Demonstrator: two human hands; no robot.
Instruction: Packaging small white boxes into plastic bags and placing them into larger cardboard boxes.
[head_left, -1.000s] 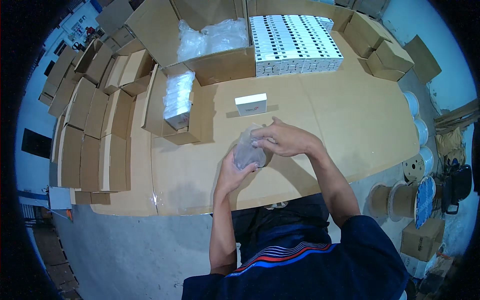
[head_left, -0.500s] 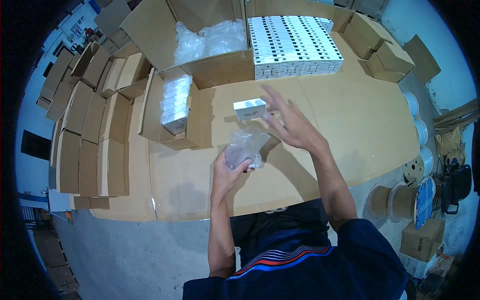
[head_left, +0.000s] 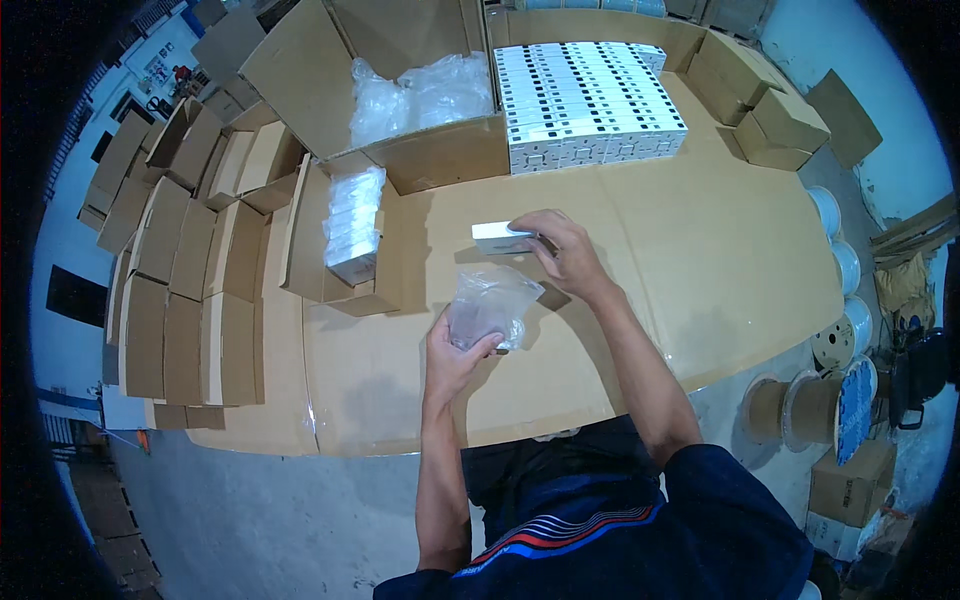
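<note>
My left hand (head_left: pixel 452 358) holds a clear plastic bag (head_left: pixel 490 306) above the cardboard-covered table (head_left: pixel 700 250). My right hand (head_left: pixel 562 250) reaches forward and grips a small white box (head_left: pixel 498 238) lying on the table just beyond the bag. A block of several identical white boxes (head_left: pixel 590 100) is stacked at the back of the table.
A large open carton with clear plastic bags (head_left: pixel 420 90) stands at the back left. A smaller open carton holds wrapped white boxes (head_left: pixel 355 225) at the left. Folded cartons (head_left: pixel 170 270) line the left edge. Cable reels (head_left: pixel 830 390) and brown boxes (head_left: pixel 770 110) stand at the right.
My right hand left the bag, reached forward and closed on the small white box. My left hand kept the bag and lifted it slightly.
</note>
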